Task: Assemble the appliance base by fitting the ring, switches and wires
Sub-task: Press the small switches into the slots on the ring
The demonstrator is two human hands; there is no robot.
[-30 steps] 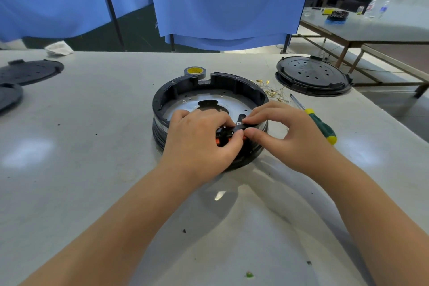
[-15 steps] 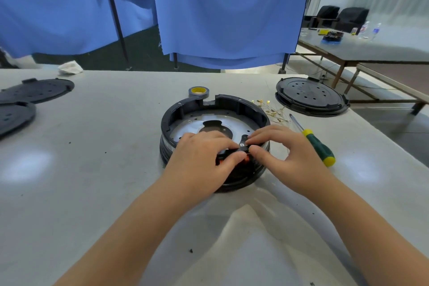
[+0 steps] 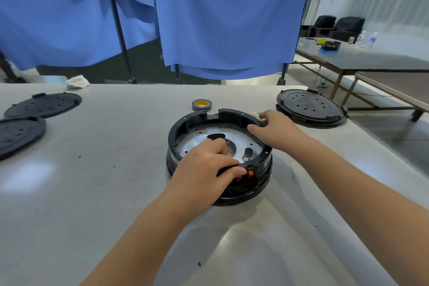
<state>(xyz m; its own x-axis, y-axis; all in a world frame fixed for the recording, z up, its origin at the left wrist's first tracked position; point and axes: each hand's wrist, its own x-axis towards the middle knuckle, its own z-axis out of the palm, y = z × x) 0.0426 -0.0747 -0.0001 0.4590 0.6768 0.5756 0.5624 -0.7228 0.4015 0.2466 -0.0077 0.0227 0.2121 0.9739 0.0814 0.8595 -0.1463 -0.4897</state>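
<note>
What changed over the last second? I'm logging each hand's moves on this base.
The right hand let go of the switch part at the near rim and reached to the far right rim, by the small brass pieces. The left hand stays pressed on the switch; the appliance base has not moved.

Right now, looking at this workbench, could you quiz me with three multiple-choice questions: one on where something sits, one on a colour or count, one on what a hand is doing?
1. Where is the tape roll?
A. beyond the appliance base
B. inside it
C. on a lid

2. How many separate black round lids lie on the table?
A. one
B. three
C. five

3. What is the left hand doing?
A. hanging idle
B. gripping the base's near rim by the orange switch
C. holding tape

Answers: 1 A, the roll sits past the far rim. 2 B, two at left, one at right. 3 B, fingers curl over the rim.
</note>
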